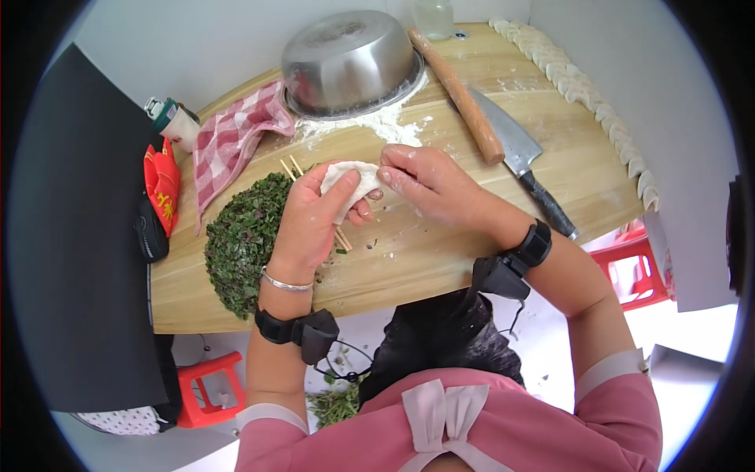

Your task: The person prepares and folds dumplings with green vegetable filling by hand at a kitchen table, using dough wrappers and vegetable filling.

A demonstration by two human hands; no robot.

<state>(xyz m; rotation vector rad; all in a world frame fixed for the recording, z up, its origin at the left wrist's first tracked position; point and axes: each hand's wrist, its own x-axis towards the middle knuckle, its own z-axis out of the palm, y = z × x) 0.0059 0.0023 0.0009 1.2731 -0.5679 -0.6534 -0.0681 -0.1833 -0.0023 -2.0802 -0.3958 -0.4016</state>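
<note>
Bright, diffuse light; curved pale-brown wooden table (429, 256) reasonably sharp; smooth white floor (560, 354) below it overexposed; barrel distortion, dark vignetting around it

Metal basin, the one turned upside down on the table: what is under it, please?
White flour shows on the table along the front rim of the basin. Anything farther under is covered by the metal and cannot be seen.

Pale walls (197, 39) behind a wooden table (377, 275), red stools (211, 366) on whitish floor (546, 342).
</note>
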